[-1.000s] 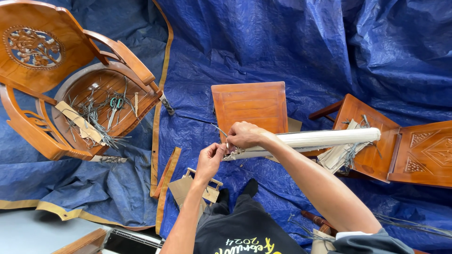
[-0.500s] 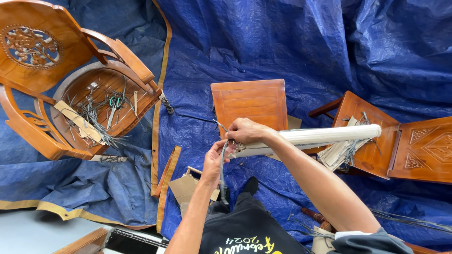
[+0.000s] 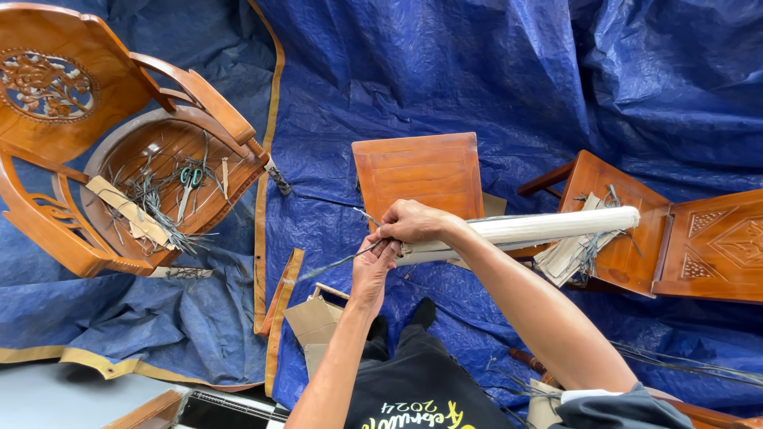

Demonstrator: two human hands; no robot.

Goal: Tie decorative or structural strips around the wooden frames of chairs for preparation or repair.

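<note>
My right hand (image 3: 413, 222) grips the near end of a long pale roll (image 3: 548, 229) that lies across toward the chair on the right. My left hand (image 3: 372, 266) is just below it, fingers pinched on a thin dark strand (image 3: 334, 264) that runs out to the lower left. Both hands meet at the roll's end, in front of a small wooden stool (image 3: 417, 168).
A carved wooden armchair (image 3: 56, 103) at the left holds scissors (image 3: 187, 181), strips and loose strands on its seat. Another wooden chair (image 3: 675, 238) at the right carries a bundle of strips. Blue tarp (image 3: 477, 71) covers the floor; cardboard pieces (image 3: 314, 322) lie near my legs.
My left hand has risen from lower down to meet the right hand at the roll's end. The roll and right hand have barely moved.
</note>
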